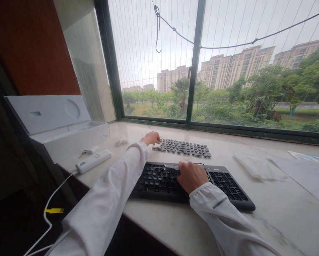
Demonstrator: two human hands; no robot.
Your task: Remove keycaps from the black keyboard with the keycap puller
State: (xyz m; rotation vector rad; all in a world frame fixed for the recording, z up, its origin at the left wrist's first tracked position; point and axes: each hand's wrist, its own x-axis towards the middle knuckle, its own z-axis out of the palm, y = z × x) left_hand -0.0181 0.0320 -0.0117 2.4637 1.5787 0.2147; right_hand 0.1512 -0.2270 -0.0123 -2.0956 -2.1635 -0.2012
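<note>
1. The black keyboard [191,186] lies near the front edge of the pale stone sill [282,209], long side toward the person. Many keys on its left half look stripped of their caps.
2. Behind it, apart from it, the loose keycaps [184,147] are laid out in rows on the sill.
3. The left hand [151,138] reaches to the left end of those rows, fingers curled together at the nearest caps; whether it pinches 1 I cannot tell.
4. The right hand [192,176] rests on the middle of the keyboard, closed around a thin dark tool [172,168] that lies across the keys.
5. Handling, as a judgement: the caps look small, light, hard and smooth, so they would slip or scatter easily; each is best taken by 2 opposite sides with the fingertips.
6. The keyboard looks stiff and fairly light, likely to slide on polished stone; steady it by pressing on the frame, not the bare switches.
7. A white box [68,137], a white gadget with a cable [93,160] and papers [303,172] lie off to the sides.
</note>
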